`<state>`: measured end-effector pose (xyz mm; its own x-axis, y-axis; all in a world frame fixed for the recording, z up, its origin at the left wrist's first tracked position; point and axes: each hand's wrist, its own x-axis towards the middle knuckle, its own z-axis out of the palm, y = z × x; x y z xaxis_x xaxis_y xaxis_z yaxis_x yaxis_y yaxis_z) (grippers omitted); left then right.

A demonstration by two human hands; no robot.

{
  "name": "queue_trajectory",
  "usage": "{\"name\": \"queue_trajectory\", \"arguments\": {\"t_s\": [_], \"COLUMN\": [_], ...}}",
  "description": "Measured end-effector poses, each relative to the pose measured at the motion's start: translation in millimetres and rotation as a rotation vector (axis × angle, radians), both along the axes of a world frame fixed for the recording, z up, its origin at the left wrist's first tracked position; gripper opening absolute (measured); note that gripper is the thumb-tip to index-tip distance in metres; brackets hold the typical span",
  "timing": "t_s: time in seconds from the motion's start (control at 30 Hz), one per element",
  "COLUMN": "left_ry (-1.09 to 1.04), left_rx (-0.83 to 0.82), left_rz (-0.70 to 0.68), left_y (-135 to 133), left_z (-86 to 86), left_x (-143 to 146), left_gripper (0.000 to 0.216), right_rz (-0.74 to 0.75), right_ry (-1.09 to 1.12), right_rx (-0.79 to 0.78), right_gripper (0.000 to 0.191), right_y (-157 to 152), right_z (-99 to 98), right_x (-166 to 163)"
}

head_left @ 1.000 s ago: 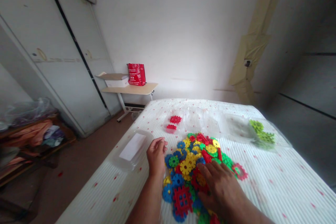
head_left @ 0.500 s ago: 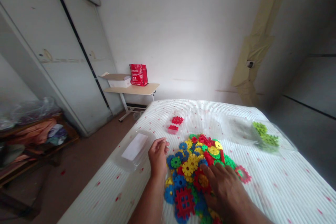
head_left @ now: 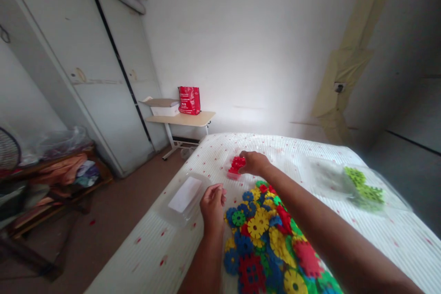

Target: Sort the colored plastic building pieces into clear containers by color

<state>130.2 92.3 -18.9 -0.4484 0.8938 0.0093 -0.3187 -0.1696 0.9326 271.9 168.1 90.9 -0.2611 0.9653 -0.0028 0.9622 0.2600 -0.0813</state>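
Note:
My right hand [head_left: 255,163] reaches across to a small clear plastic container [head_left: 233,176] at the far side of the pile. Its fingers are closed at the container's near right side on a red interlocking plastic piece [head_left: 237,163]; other red pieces lie beside it, and the fingertips partly hide them. My left hand [head_left: 212,200] hovers at the left edge of the pile, fingers curled together with nothing visible in them. Below my right forearm spreads a heap of red, yellow, blue and green plastic gear-shaped pieces [head_left: 258,223], partly covered by that arm.
A clear tray [head_left: 174,215] with white paper [head_left: 186,194] lies left of my left hand. Toward the right stands another clear container [head_left: 330,179], with light green pieces [head_left: 367,188] in the one beside it. A side table [head_left: 196,118] bears a red bag [head_left: 189,100] and a box [head_left: 165,109].
My right hand has moved from the heap forward and left to the small container with red pieces. The left hand stays beside the heap, fingers curled. The view has shifted slightly left.

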Motion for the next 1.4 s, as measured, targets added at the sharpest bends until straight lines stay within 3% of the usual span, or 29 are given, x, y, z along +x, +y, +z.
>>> {"name": "queue_trajectory", "arguments": {"t_s": [0.13, 0.3, 0.5, 0.67, 0.8, 0.9, 1.13, 1.27, 1.4], "left_ry": [0.004, 0.019, 0.022, 0.017, 0.017, 0.028, 0.061, 0.101, 0.244], "left_rx": [0.008, -0.007, 0.001, -0.003, -0.004, -0.001, -0.004, -0.015, 0.000], "left_rz": [0.014, 0.023, 0.011, 0.014, 0.013, 0.001, -0.006, -0.024, -0.077], "left_y": [0, 1, 2, 2, 1, 1, -1, -2, -4], "left_z": [1.3, -0.9, -3.6, -1.9, -2.8, -4.9, -4.2, -4.6, -6.6], "left_x": [-1, -2, -1, -1, -1, -1, 1, 2, 4], "left_gripper": [0.026, 0.025, 0.025, 0.025, 0.023, 0.023, 0.026, 0.026, 0.024], "right_rz": [0.026, 0.070, 0.084, 0.046, -0.004, 0.005, 0.040, -0.019, -0.039], "right_ry": [-0.020, 0.014, 0.088, 0.138, 0.154, 0.196, 0.348, 0.359, 0.339], "right_rx": [-0.087, -0.117, -0.058, 0.034, 0.113, 0.188, 0.171, 0.201, 0.326], "right_gripper": [0.048, 0.046, 0.030, 0.032, 0.028, 0.028, 0.027, 0.028, 0.028], "right_y": [30, 35, 12, -3, -14, -42, -138, -173, -197], "right_z": [-6.7, -7.0, -5.1, 6.6, 19.2, 20.2, -14.7, -49.1, -78.4], "right_x": [-18, -24, -18, -4, 16, 41, 113, 147, 171]}}
